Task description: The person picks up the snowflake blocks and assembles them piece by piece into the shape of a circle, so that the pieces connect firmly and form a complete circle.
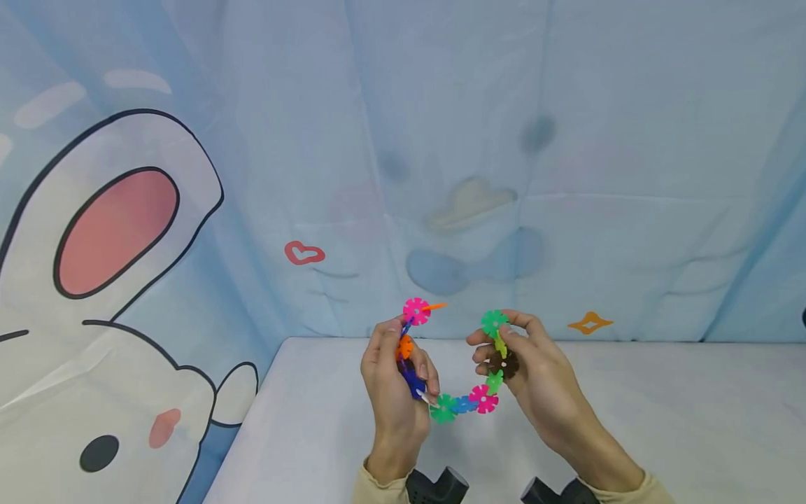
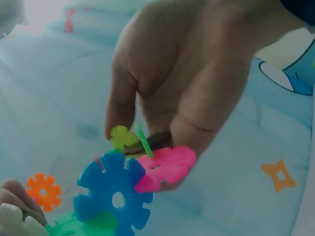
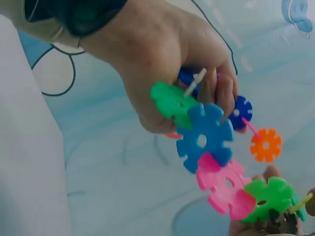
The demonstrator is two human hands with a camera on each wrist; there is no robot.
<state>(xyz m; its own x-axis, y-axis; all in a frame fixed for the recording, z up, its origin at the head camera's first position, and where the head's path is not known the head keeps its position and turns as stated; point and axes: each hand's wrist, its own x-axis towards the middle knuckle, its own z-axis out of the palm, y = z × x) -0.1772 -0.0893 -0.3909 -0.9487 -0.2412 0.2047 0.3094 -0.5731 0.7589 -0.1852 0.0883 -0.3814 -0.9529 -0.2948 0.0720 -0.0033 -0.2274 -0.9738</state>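
A chain of interlocking plastic snowflake discs hangs in a U between both hands. At its left, my left hand grips the chain around an orange disc and a navy disc. A pink disc with an orange disc edge-on sticks up above those fingers. My right hand pinches the other end, near a green disc and a yellow one; a brown disc lies against its fingers. Between the hands hang a blue disc, a pink disc and green ones.
A white table lies below the hands. Behind it hangs a light blue curtain printed with a heart, a cloud and a large white rabbit on the left. Dark camera mounts sit at the wrists.
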